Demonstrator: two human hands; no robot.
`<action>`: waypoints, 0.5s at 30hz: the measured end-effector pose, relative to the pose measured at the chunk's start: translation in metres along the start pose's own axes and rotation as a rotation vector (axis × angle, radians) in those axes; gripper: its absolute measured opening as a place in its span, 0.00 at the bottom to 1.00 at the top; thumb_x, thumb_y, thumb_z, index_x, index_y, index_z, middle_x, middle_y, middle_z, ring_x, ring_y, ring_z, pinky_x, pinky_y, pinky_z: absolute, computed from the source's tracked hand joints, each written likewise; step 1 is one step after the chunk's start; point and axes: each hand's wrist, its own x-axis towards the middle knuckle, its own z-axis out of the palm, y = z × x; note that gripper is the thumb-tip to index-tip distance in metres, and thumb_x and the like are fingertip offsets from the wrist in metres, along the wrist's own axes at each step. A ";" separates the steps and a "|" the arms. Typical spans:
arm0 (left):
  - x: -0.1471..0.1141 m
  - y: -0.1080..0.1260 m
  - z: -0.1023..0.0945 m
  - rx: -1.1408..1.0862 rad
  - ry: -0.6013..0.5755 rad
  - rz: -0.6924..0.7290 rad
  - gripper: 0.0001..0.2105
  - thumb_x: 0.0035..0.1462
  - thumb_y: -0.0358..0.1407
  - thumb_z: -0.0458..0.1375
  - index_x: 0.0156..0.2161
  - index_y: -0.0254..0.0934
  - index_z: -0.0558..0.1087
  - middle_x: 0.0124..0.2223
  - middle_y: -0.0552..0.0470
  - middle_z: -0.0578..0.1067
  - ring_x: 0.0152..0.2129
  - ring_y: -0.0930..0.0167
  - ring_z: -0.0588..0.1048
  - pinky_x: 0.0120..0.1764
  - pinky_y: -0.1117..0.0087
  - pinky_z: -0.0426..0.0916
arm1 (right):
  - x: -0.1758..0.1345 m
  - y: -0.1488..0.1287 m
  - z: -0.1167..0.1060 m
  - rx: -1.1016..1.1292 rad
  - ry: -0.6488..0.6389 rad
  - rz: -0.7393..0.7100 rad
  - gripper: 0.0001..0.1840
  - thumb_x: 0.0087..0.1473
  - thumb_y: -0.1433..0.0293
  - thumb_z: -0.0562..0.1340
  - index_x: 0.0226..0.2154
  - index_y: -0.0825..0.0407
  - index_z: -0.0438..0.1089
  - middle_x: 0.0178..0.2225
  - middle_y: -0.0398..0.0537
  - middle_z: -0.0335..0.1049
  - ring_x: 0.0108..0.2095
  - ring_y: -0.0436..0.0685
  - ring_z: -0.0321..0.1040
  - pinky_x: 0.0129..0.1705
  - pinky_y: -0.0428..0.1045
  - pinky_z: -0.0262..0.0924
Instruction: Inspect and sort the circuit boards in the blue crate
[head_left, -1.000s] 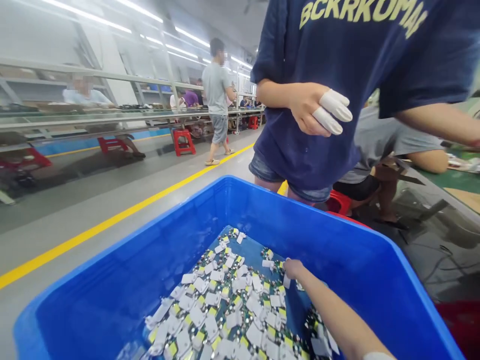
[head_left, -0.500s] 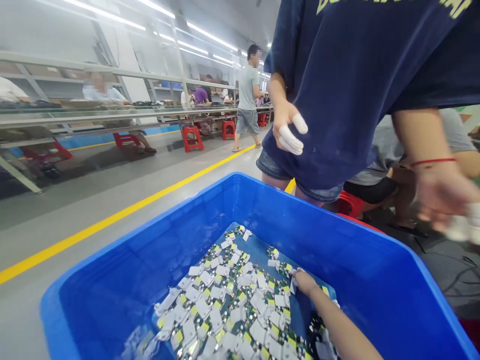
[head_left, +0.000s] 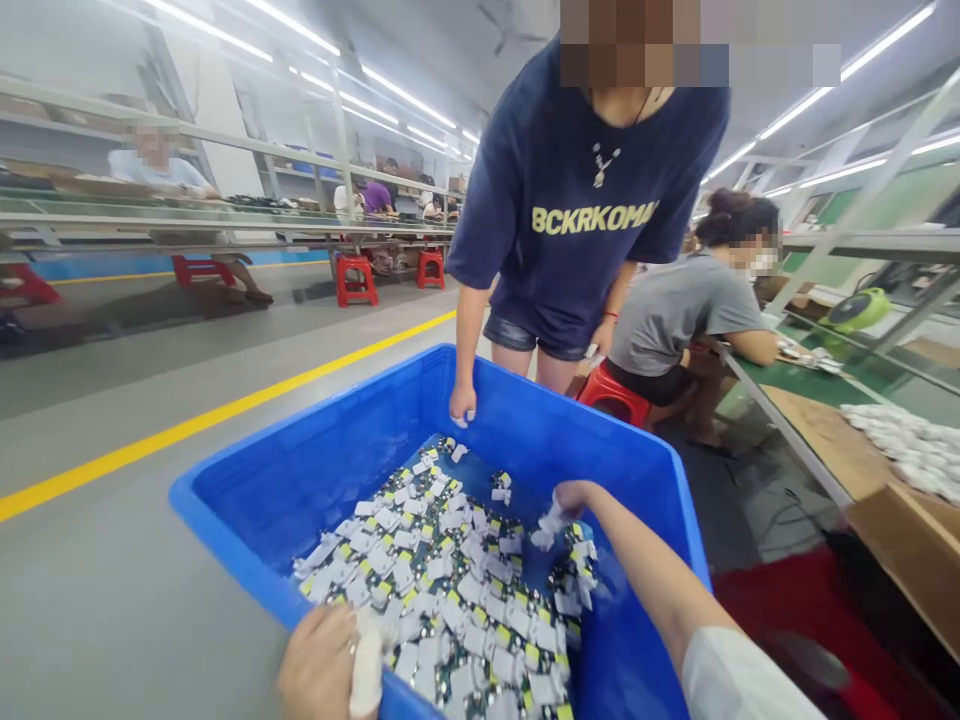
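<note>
A large blue plastic bin (head_left: pixel 645 470) holds several small white and yellow-tagged circuit parts (head_left: pixel 450 580) spread over its floor. My right hand (head_left: pixel 574 497) reaches into the bin on the right side and is lifting a small cluster of white parts (head_left: pixel 549 522) pinched in its fingers. At the bottom of the view my left hand (head_left: pixel 319 662), wearing a white finger cot, grips the bin's near rim. A person in a navy T-shirt (head_left: pixel 577 240) stands at the far side and reaches a hand (head_left: pixel 463 403) down over the far rim.
A seated person in a grey shirt (head_left: pixel 682 300) works at a green bench (head_left: pixel 817 385) on the right, on a red stool (head_left: pixel 615 395). White parts (head_left: pixel 900 440) lie on that bench. A yellow floor line (head_left: pixel 187 430), long workbenches and red stools (head_left: pixel 356 280) fill the left.
The view has pulled back and up. My right hand has lifted a few parts off the pile. My left hand has come into view on the rim. The standing person has reached down to the far rim.
</note>
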 end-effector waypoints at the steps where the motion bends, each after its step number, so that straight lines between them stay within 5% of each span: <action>1: 0.006 0.001 -0.001 0.022 -0.006 0.025 0.10 0.48 0.25 0.43 0.19 0.34 0.61 0.17 0.50 0.65 0.20 0.72 0.64 0.27 0.68 0.59 | -0.012 -0.002 -0.006 0.037 -0.001 -0.018 0.09 0.50 0.69 0.53 0.25 0.59 0.62 0.20 0.39 0.60 0.21 0.44 0.58 0.22 0.43 0.57; 7: 0.016 0.002 0.000 0.174 -0.021 0.056 0.15 0.48 0.27 0.44 0.14 0.34 0.61 0.16 0.49 0.65 0.18 0.72 0.64 0.27 0.70 0.60 | -0.108 -0.005 -0.055 0.334 0.092 -0.218 0.09 0.50 0.69 0.52 0.26 0.59 0.62 0.19 0.39 0.59 0.18 0.43 0.54 0.20 0.42 0.53; 15: 0.022 0.001 -0.002 0.242 -0.077 0.070 0.17 0.49 0.30 0.42 0.13 0.35 0.63 0.16 0.50 0.68 0.16 0.71 0.65 0.26 0.70 0.59 | -0.250 0.030 -0.102 0.713 0.177 -0.451 0.09 0.44 0.74 0.47 0.19 0.58 0.60 0.16 0.42 0.61 0.16 0.44 0.55 0.18 0.41 0.49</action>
